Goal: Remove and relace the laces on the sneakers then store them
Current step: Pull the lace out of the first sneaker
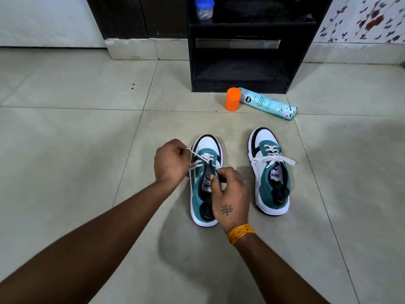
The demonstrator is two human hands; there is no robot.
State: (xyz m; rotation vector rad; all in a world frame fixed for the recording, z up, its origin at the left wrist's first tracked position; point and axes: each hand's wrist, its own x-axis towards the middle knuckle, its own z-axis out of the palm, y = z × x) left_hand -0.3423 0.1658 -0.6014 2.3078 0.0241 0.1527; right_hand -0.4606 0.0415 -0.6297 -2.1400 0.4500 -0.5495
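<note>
1. Nearest to us, both bare forearms reach forward over the tiled floor (65,132), the right one with an orange thread band (240,233) round the wrist.
2. Our right hand (230,191) rests over the opening of the left sneaker (205,181), its fingers (215,175) curled and pinching the dark tongue just behind the laces.
3. Our left hand (169,161) sits just to the left of that sneaker, fingers clenched on one end of the white lace (200,159), which runs taut from the fist to the upper eyelets.
4. The left sneaker stands flat on the floor, toe pointing away from us, teal at the sides, white at the toe, with a black rim. Its lace is loose at the top; we cannot tell how many eyelets it has left.
5. The right sneaker (270,172) stands to the right, apart from the first and parallel to it, its white lace tied in a bow (274,160) across the top.
6. Farther off lies a pale blue spray can (269,105) on its side, with an orange cap (233,99) standing upright, touching its left end.
7. Behind these rises a black shelf unit (241,53) against the wall.
8. On its upper shelf, at the left, stands a clear jar with a blue lid (204,8).
</note>
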